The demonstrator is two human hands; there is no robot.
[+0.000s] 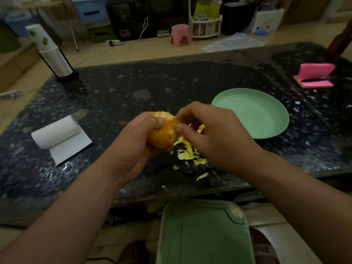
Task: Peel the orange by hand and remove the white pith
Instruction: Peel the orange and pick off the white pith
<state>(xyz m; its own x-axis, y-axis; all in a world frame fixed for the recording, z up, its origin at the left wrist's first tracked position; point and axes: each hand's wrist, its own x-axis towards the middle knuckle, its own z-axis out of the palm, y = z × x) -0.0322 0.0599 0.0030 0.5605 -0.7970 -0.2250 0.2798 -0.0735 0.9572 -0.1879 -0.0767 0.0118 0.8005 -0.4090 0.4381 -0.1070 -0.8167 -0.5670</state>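
Between your two hands, above the near part of the dark speckled counter (133,88), sits the orange (163,134), mostly stripped, with pale pith showing on its top. Your left hand (137,141) grips it from the left and below: the fingers curl under the fruit and the thumb presses across its upper face. Your right hand (209,134) comes in from the right with its back turned up toward you; its thumb and forefinger are drawn together in a pinch on the orange's upper right surface, while the other fingers are curled loosely beneath. Whether that pinch has hold of a shred of pith or a bit of peel is too small to tell. Both forearms reach in from the lower corners and meet at the fruit, wrists bent slightly inward. Directly under your right hand, scraps of peel (188,153) lie scattered on the counter. Just beyond and to the right of that hand rests a pale green plate (253,115). Well off to the left of your left hand lies a partly unrolled roll of white paper (57,134). Farther out on the right stands a pink sponge (314,77). Below your wrists, off the counter's near edge, is a green plastic lid (202,235).
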